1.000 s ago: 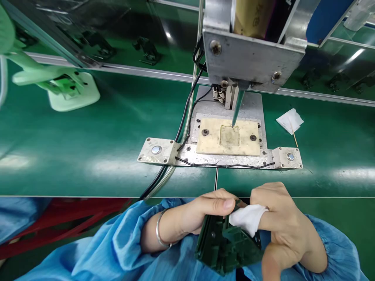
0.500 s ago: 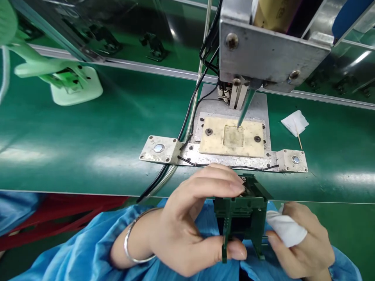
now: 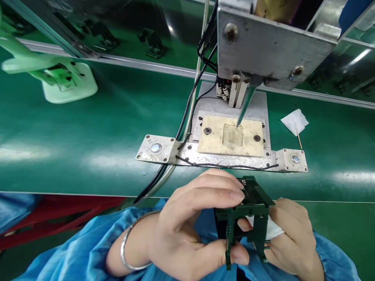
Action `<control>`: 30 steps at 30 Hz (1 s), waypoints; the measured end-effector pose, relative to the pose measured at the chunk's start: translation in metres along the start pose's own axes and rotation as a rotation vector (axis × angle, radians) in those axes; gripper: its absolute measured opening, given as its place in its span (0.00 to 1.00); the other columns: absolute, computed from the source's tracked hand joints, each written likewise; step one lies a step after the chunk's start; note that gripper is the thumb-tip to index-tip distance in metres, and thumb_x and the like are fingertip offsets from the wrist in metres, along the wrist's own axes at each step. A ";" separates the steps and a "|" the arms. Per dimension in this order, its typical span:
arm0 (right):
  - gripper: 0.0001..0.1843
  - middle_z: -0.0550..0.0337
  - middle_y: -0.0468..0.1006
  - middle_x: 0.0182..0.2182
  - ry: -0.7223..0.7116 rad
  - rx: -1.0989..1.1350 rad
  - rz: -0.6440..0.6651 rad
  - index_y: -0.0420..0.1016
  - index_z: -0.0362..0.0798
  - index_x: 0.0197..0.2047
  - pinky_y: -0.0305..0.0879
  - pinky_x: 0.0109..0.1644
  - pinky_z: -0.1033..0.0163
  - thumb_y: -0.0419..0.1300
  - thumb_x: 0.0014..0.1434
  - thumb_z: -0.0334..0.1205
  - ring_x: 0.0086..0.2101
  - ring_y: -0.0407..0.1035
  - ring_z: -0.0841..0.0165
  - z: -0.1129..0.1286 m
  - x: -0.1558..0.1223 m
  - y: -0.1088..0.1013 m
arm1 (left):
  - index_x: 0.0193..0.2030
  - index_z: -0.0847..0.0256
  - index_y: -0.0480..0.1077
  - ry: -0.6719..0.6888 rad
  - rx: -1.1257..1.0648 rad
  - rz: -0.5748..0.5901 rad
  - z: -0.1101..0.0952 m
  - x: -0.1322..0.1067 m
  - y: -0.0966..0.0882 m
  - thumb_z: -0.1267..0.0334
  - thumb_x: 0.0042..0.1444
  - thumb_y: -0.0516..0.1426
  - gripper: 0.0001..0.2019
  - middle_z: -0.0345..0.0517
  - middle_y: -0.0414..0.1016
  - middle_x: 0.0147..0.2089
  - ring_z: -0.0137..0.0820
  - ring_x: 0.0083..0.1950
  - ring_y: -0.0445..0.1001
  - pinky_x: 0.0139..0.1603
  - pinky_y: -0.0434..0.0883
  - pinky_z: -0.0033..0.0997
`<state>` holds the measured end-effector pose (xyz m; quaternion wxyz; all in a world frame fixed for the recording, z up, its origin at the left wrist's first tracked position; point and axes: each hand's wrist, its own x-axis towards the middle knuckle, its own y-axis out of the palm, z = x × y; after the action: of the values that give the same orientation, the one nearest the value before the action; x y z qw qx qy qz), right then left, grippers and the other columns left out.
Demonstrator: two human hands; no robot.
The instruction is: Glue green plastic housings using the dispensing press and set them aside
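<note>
My left hand (image 3: 190, 222) grips a dark green plastic frame (image 3: 259, 208) with open sides, fingers on its top and thumb at a lower leg. The frame is held in front of the bench edge. On its right side, my right hand (image 3: 293, 238) is closed on a white wipe (image 3: 273, 228). A fingertip of that hand and part of the wipe show inside the frame through its opening. The rest of the right fingers are hidden behind the frame's wall.
Ahead stands a press with a metal head (image 3: 272, 50), a pointed rod (image 3: 246, 103) and a cream fixture plate (image 3: 211, 146). Buttons flank it at left (image 3: 156, 148) and right (image 3: 295, 159). A white paper (image 3: 294, 121) with a thin stick lies right; a pale green fan (image 3: 70, 84) stands left.
My right hand has moved left against the green frame, carrying the wipe partly into its opening. My left hand keeps its hold, slightly lower in view.
</note>
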<state>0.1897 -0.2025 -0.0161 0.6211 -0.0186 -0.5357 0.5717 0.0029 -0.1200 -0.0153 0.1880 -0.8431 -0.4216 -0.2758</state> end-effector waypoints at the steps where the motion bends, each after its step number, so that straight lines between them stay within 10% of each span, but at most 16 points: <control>1: 0.16 0.63 0.61 0.20 0.018 -0.016 -0.014 0.67 0.45 0.27 0.43 0.25 0.60 0.56 0.69 0.29 0.21 0.52 0.70 0.000 0.000 0.000 | 0.61 0.61 0.65 -0.006 0.010 -0.011 0.000 0.000 0.000 0.65 0.46 0.71 0.36 0.45 0.76 0.45 0.34 0.46 0.75 0.53 0.76 0.38; 30: 0.13 0.60 0.67 0.23 -0.059 0.087 0.063 0.68 0.46 0.29 0.46 0.26 0.61 0.52 0.62 0.24 0.22 0.61 0.67 -0.013 -0.002 0.019 | 0.57 0.64 0.65 -0.031 0.083 -0.023 0.006 0.003 -0.005 0.73 0.42 0.71 0.34 0.49 0.75 0.45 0.36 0.46 0.76 0.54 0.77 0.38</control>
<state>0.1862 -0.1893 -0.0351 0.5868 0.0083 -0.5278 0.6141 0.0017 -0.1118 -0.0182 0.2129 -0.8339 -0.4453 -0.2469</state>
